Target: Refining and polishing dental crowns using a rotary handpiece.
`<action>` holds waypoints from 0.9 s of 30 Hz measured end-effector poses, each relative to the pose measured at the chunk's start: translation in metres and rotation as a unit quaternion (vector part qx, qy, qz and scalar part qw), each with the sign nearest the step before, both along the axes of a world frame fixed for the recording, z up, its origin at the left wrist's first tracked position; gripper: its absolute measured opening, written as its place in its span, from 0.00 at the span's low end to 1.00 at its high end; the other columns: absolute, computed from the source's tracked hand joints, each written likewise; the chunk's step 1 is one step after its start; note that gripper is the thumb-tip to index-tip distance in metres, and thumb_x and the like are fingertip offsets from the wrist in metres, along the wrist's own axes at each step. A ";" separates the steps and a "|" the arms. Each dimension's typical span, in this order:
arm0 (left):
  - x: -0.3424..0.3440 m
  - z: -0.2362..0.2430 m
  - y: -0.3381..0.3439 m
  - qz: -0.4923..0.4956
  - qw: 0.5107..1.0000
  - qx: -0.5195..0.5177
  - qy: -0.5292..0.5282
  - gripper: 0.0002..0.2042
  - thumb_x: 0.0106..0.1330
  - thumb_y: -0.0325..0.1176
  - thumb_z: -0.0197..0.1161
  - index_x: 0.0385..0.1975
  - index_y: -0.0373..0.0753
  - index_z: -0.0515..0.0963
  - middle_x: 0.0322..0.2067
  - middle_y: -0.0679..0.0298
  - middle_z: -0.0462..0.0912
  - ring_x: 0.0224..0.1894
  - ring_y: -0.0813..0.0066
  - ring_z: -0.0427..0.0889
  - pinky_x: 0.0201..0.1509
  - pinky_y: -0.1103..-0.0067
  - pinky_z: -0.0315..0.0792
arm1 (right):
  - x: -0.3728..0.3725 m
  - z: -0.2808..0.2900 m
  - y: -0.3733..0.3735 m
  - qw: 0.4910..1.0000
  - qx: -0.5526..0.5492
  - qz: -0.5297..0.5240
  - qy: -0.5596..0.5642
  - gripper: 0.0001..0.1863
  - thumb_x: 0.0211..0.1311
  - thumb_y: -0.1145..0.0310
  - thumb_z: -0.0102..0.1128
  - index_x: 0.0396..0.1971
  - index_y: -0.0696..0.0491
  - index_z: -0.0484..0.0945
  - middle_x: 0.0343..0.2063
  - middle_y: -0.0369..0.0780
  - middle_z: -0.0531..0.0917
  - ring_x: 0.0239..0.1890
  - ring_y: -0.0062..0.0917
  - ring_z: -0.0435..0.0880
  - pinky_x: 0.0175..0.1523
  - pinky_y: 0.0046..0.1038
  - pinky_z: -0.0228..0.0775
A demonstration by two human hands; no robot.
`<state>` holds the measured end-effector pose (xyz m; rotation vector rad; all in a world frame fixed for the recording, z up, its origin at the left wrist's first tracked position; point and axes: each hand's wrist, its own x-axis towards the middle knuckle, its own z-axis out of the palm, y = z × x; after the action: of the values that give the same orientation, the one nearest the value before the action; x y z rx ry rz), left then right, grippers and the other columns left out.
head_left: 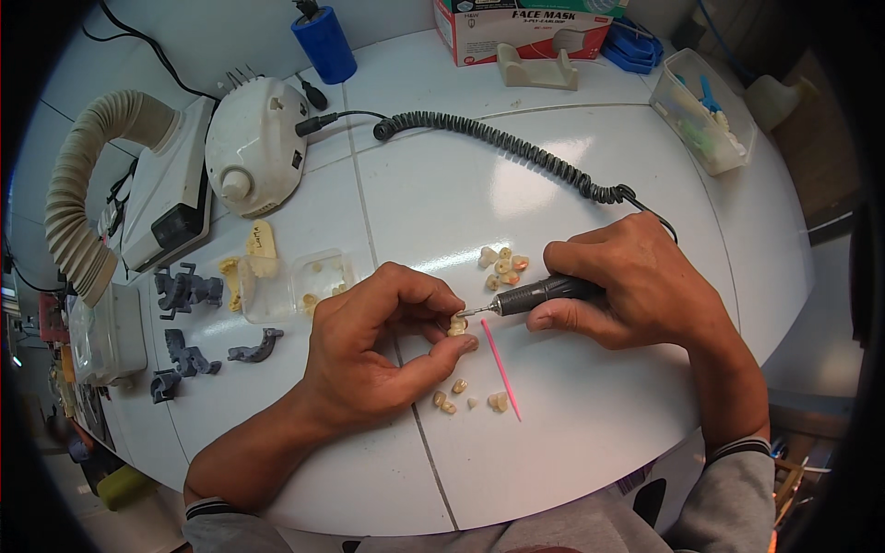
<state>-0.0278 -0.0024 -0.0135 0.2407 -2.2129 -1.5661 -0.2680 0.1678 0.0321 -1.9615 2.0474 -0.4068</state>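
My left hand [383,336] pinches a small tooth-coloured dental crown [457,325] between thumb and fingertips. In my right hand [627,286] is a black rotary handpiece [539,293], its metal tip reaching the crown. Whether the tip touches it or sits just beside it I cannot tell. A thin pink stick [501,370] lies on the table just right of the crown. Below my left fingertips are several loose crowns [459,386], and another cluster of crowns [503,265] lies beyond the handpiece tip, some with orange-pink patches.
A coiled black cord [507,140] runs from the white control unit [255,147] toward my right hand. Grey dental models [189,290] and a clear plastic box [323,276] lie left. A ribbed hose [78,212] arches at far left. A clear bin [705,115] stands at back right.
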 end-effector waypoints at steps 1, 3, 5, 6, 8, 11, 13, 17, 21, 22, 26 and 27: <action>0.000 0.000 0.000 0.000 1.000 0.000 0.000 0.15 0.63 0.21 0.78 0.46 0.29 0.80 0.43 0.56 0.89 0.43 0.74 0.92 0.49 0.79 0.91 | 0.000 0.000 0.000 1.000 0.000 0.000 0.000 0.30 0.67 0.36 0.70 0.27 0.52 0.86 0.15 0.41 0.82 0.19 0.40 0.83 0.27 0.41 0.68; 0.000 -0.001 0.001 0.002 1.000 0.008 -0.003 0.15 0.63 0.21 0.78 0.46 0.29 0.80 0.43 0.56 0.88 0.42 0.74 0.92 0.49 0.79 0.90 | -0.001 -0.001 0.000 1.000 -0.003 0.002 -0.005 0.30 0.67 0.36 0.70 0.27 0.53 0.86 0.15 0.41 0.81 0.18 0.40 0.82 0.27 0.41 0.68; 0.000 -0.001 0.001 0.002 1.000 0.007 -0.003 0.15 0.63 0.21 0.78 0.46 0.29 0.80 0.43 0.56 0.88 0.42 0.74 0.92 0.49 0.79 0.90 | -0.001 -0.001 0.000 1.000 -0.004 0.003 -0.005 0.30 0.67 0.36 0.70 0.27 0.53 0.86 0.15 0.41 0.81 0.18 0.40 0.82 0.27 0.41 0.68; 0.001 -0.002 0.001 0.002 1.000 0.005 -0.002 0.15 0.63 0.21 0.78 0.46 0.29 0.80 0.43 0.56 0.88 0.42 0.75 0.92 0.48 0.80 0.89 | -0.001 -0.001 0.000 1.000 -0.005 0.004 -0.006 0.30 0.68 0.36 0.70 0.27 0.53 0.86 0.15 0.41 0.81 0.18 0.40 0.82 0.27 0.41 0.68; 0.003 0.004 -0.002 -0.017 1.000 -0.005 -0.017 0.16 0.63 0.17 0.76 0.48 0.29 0.78 0.45 0.54 0.87 0.45 0.73 0.92 0.51 0.78 0.89 | 0.000 -0.001 0.000 1.000 -0.003 0.002 -0.005 0.31 0.68 0.36 0.69 0.27 0.53 0.86 0.14 0.41 0.81 0.18 0.41 0.82 0.27 0.42 0.68; 0.004 0.007 -0.004 -0.037 0.998 -0.021 -0.038 0.18 0.63 0.14 0.74 0.49 0.28 0.76 0.48 0.52 0.84 0.48 0.71 0.91 0.53 0.77 0.88 | 0.000 -0.001 -0.001 1.000 0.000 -0.001 -0.008 0.32 0.68 0.35 0.68 0.27 0.53 0.86 0.14 0.42 0.81 0.18 0.42 0.81 0.28 0.43 0.68; 0.005 0.006 -0.006 -0.042 0.998 -0.029 -0.042 0.17 0.63 0.13 0.74 0.49 0.28 0.76 0.48 0.52 0.84 0.48 0.71 0.91 0.54 0.77 0.88 | 0.001 -0.001 -0.001 1.000 -0.001 -0.006 -0.010 0.32 0.68 0.34 0.68 0.27 0.54 0.86 0.14 0.42 0.80 0.18 0.43 0.81 0.28 0.43 0.68; 0.008 0.007 -0.005 -0.035 0.998 -0.044 -0.038 0.16 0.66 0.14 0.70 0.52 0.28 0.77 0.51 0.53 0.82 0.50 0.71 0.89 0.57 0.76 0.86 | -0.001 -0.002 -0.002 1.000 0.007 -0.012 -0.025 0.34 0.70 0.34 0.66 0.25 0.54 0.85 0.14 0.43 0.80 0.18 0.43 0.80 0.29 0.44 0.69; 0.002 0.009 -0.008 -0.020 0.997 -0.074 0.002 0.16 0.70 0.13 0.64 0.56 0.29 0.80 0.53 0.54 0.82 0.51 0.73 0.87 0.59 0.75 0.83 | -0.009 0.001 -0.002 0.997 0.039 -0.021 -0.058 0.36 0.73 0.33 0.62 0.25 0.55 0.87 0.13 0.44 0.79 0.18 0.42 0.80 0.30 0.44 0.70; 0.002 0.014 -0.008 -0.015 0.997 -0.075 0.029 0.15 0.71 0.12 0.62 0.56 0.30 0.82 0.53 0.55 0.82 0.49 0.74 0.85 0.59 0.76 0.81 | -0.010 0.003 -0.001 0.998 0.041 -0.010 -0.049 0.37 0.74 0.32 0.60 0.27 0.56 0.88 0.15 0.46 0.81 0.21 0.44 0.83 0.33 0.45 0.75; 0.000 0.035 -0.019 0.026 0.987 -0.146 0.066 0.10 0.77 0.15 0.60 0.54 0.31 0.82 0.48 0.59 0.84 0.48 0.74 0.84 0.55 0.77 0.79 | -0.006 0.009 0.002 0.996 0.044 -0.009 -0.073 0.37 0.74 0.33 0.60 0.33 0.58 0.90 0.23 0.50 0.87 0.32 0.46 0.89 0.42 0.45 0.81; -0.001 0.047 -0.022 0.053 0.990 -0.119 0.046 0.07 0.79 0.18 0.59 0.50 0.32 0.81 0.47 0.61 0.82 0.48 0.77 0.81 0.55 0.79 0.76 | -0.006 0.010 0.004 0.996 0.032 -0.016 -0.079 0.37 0.74 0.33 0.60 0.33 0.58 0.90 0.23 0.50 0.87 0.32 0.46 0.89 0.42 0.45 0.81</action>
<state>-0.0289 -0.0240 0.0333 0.2056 -2.2486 -1.2209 -0.2740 0.1715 0.0420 -1.8010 1.9693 -0.4812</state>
